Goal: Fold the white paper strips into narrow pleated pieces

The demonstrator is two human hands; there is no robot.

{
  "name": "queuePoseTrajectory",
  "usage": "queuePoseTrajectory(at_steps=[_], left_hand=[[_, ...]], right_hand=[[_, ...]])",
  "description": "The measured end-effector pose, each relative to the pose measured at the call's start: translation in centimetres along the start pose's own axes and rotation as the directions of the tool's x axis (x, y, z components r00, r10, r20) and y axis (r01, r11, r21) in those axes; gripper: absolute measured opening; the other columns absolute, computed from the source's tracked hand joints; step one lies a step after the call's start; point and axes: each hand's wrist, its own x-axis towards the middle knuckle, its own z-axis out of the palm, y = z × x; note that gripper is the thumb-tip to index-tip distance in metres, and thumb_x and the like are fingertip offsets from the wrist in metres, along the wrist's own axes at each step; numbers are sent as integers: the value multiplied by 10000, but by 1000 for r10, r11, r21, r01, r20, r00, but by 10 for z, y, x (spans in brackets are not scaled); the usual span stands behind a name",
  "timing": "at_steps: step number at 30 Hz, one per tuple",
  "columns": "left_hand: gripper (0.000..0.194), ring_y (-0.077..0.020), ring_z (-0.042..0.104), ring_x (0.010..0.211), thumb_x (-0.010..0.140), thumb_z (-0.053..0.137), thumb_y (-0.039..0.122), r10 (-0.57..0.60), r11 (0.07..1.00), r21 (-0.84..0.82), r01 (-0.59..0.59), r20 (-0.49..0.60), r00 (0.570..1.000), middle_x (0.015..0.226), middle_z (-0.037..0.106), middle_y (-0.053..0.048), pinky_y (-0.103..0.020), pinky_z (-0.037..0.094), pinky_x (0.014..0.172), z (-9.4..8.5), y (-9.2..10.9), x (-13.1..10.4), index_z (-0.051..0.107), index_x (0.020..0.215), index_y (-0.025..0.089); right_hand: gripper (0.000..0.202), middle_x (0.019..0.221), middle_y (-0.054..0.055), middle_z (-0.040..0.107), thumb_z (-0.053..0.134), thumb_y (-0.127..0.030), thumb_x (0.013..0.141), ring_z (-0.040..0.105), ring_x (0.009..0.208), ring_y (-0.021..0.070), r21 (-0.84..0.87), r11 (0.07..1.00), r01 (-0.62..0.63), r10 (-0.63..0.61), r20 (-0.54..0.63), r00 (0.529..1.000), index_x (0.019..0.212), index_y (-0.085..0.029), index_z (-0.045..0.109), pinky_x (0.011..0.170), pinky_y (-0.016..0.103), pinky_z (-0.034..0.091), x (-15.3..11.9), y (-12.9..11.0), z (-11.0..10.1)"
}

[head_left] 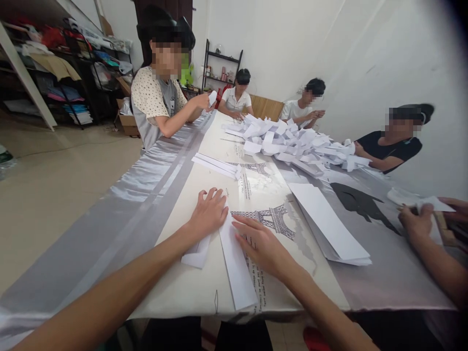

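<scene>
A long folded strip of white paper (237, 268) lies lengthwise on the table in front of me. My left hand (209, 212) is palm down over its far end, fingers bent and apart, thumb on the strip's edge. A smaller folded paper piece (196, 254) lies partly beneath that hand and wrist. My right hand (260, 243) rests along the strip's right edge, its fingers stretched out and slightly spread. Neither hand appears to grip the paper.
A big heap of folded white papers (285, 141) covers the far middle of the table. Paper strips (215, 165) lie ahead, and a stack of white sheets (329, 222) sits at right. Several people sit around the table; a co-worker's hands (420, 219) handle paper at far right.
</scene>
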Motion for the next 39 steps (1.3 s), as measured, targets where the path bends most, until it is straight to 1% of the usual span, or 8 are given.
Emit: queuePoseTrajectory(at_steps=[6, 14, 21, 27, 30, 34, 37, 39], left_hand=[[371, -345, 449, 1336, 1039, 312, 247, -7, 999, 49, 7, 8, 1000, 1421, 551, -192, -541, 317, 1056, 2, 2, 0, 607, 1236, 140], [441, -335, 494, 1286, 1062, 282, 291, 6, 998, 63, -6, 5, 1000, 1303, 621, -206, -526, 324, 1081, -4, 1, -3, 677, 1123, 104], [271, -320, 495, 1295, 1005, 461, 291, 108, 993, -48, -106, 48, 993, 1271, 637, -166, -480, 369, 1086, -19, -28, -13, 691, 953, 158], [130, -233, 587, 1084, 942, 539, 246, 62, 926, -378, -8, 132, 989, 1066, 654, -32, -401, 429, 986, -16, -32, -8, 641, 1022, 240], [60, -248, 586, 1040, 904, 595, 281, -34, 904, -411, 118, 206, 978, 983, 627, -25, -419, 431, 952, -15, -31, -8, 630, 891, 233], [123, -243, 590, 959, 873, 636, 313, -126, 858, -465, 218, 222, 967, 917, 609, -21, -395, 448, 876, -23, -31, -8, 600, 798, 222], [231, -209, 584, 788, 885, 619, 378, -204, 747, -584, 319, 255, 945, 805, 608, -13, -331, 432, 694, -34, -23, -7, 587, 727, 212], [306, -182, 567, 691, 887, 615, 421, -226, 603, -702, 378, 304, 925, 719, 594, 2, -310, 407, 633, -40, -11, -7, 577, 673, 206]], right_hand=[[241, 1406, 170, 563, 489, -143, 1000, 548, 1298, 312, -139, 990, 24, -31, -52, 998, 1172, -175, 655, 1029, 556, 518, 5, 6, 23], [247, 1292, 157, 598, 724, -349, 908, 586, 1185, 338, -207, 977, -57, 45, -65, 997, 1082, -182, 671, 963, 559, 535, -1, -7, 22], [192, 1180, 72, 664, 642, -241, 948, 650, 1036, 244, -133, 983, 130, -100, 213, 972, 1114, -265, 737, 848, 443, 587, 20, 42, -23], [347, 1337, 44, 614, 634, -199, 911, 666, 1088, 225, 58, 998, 19, -36, 327, 944, 1215, -343, 720, 843, 399, 604, 45, 81, -34], [336, 1336, 48, 622, 618, -193, 903, 646, 1149, 248, 62, 998, -6, -8, 224, 975, 1197, -318, 724, 916, 451, 584, 53, 87, -24], [267, 1183, 84, 698, 580, -249, 950, 657, 1109, 270, 68, 998, -17, 26, -141, 990, 1171, -254, 728, 978, 510, 545, 50, 88, -19], [264, 1171, 113, 694, 586, -357, 969, 660, 1096, 287, 122, 978, -171, 209, -490, 846, 1149, -229, 730, 955, 510, 555, 43, 89, -22], [342, 1204, 141, 680, 600, -454, 958, 680, 1057, 294, 296, 897, -327, 440, -554, 706, 1169, -208, 710, 887, 491, 590, 41, 88, -21]])
